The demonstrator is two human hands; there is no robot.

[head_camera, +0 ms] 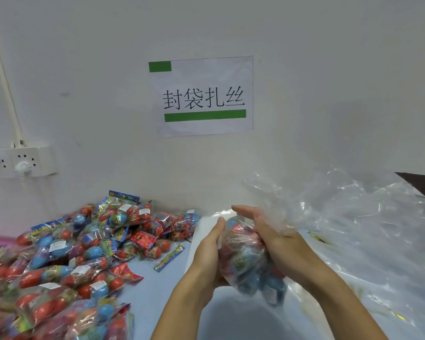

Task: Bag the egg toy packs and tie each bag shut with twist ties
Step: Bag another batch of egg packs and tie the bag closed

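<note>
1. Two bare forearms, no sleeves anywhere below the fingers (216, 228).
2. No gloves on left hand (207, 251) or right hand (268, 229).
3. No rings, watch or bands visible behind the fingers, at either wrist.
</note>
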